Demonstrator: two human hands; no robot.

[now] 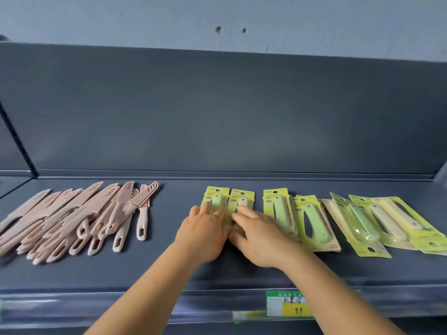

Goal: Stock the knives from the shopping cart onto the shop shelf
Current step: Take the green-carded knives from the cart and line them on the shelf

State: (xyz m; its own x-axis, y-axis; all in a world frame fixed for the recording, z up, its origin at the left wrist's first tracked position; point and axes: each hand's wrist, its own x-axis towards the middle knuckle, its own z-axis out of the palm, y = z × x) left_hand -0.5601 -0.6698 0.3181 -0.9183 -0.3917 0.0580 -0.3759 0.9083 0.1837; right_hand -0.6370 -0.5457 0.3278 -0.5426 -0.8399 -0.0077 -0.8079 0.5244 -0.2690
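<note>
Pink sheathed knives [79, 221] lie in a loose fanned heap far left of the price tag [287, 307], handles toward me, dumped there rather than lined up. The shelf [169, 267] they rest on is dark grey metal with a clear rail along its front lip, where that tag is clipped.

Almost straight above the tag, my left hand [205, 234] lies flat on a carded knife [216, 201] with a green handle, fingers [207, 208] straight and a little apart, pressing the card down. Touching it on the right, my right hand [260, 238] lies flat on the neighbouring card [242, 201], the cream-handled one, its fingers likewise stretched out and clamped on nothing. I judge I am squaring these two cards side by side so that they sit straight and face the aisle.

Above and right of the tag lie two more green-handled cards [312, 221], fairly straight. Further right, a sloppy overlapping pile of cards [377, 226] lies askew; those look likely to need straightening next.

The cart is out of view, so I cannot tell how many knives remain in it.
</note>
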